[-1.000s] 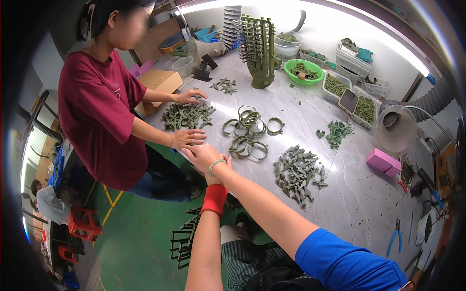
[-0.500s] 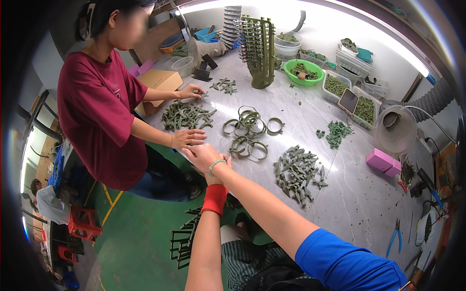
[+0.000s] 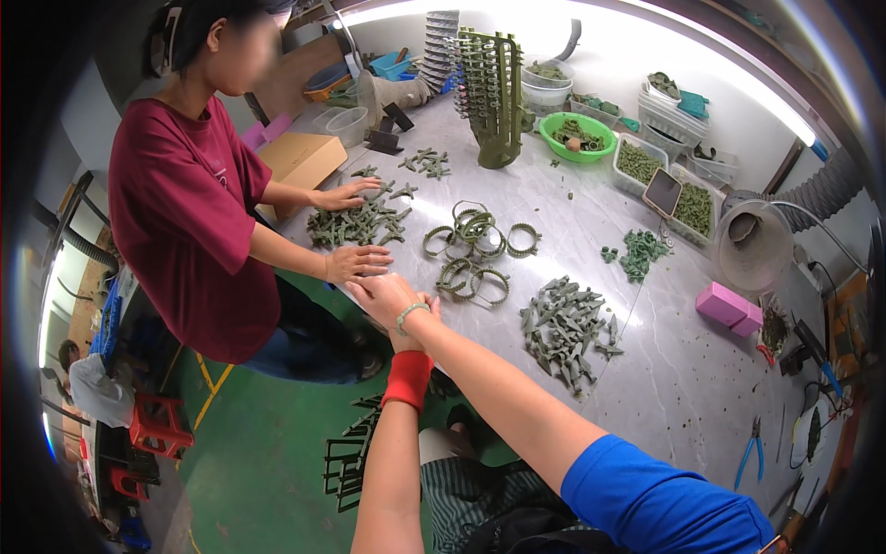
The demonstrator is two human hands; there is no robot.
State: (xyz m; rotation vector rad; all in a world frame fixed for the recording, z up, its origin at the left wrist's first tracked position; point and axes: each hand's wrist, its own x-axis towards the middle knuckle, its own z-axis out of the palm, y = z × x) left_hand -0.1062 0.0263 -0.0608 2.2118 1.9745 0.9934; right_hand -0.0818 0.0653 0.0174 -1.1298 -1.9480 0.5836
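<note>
My right hand [image 3: 386, 294], a pale green bracelet at its wrist, lies across my left hand [image 3: 404, 339] at the table's near edge, its fingers bent over it. My left wrist wears a red wristband [image 3: 407, 380]; the left fingers are mostly hidden under the right hand. Right of my hands lies a heap of grey-green pointed pieces [image 3: 565, 328], and beyond are several dark green toothed rings [image 3: 475, 231]. One hand of a co-worker [image 3: 358, 265] rests just beyond mine; the co-worker's other hand [image 3: 349, 194] is over a pile of green branched pieces [image 3: 337, 224].
A green rack of small parts [image 3: 498, 102] stands at the back. Near it are a bright green basin [image 3: 591, 152] and clear tubs of green pieces [image 3: 637, 162]. Pink blocks [image 3: 729, 307], an extraction hose mouth [image 3: 748, 242] and blue-handled pliers [image 3: 752, 452] are on the right.
The co-worker's far hand has come back toward the near pile and now lies flat over it, with a few pieces left beside it. My hands have not moved.
</note>
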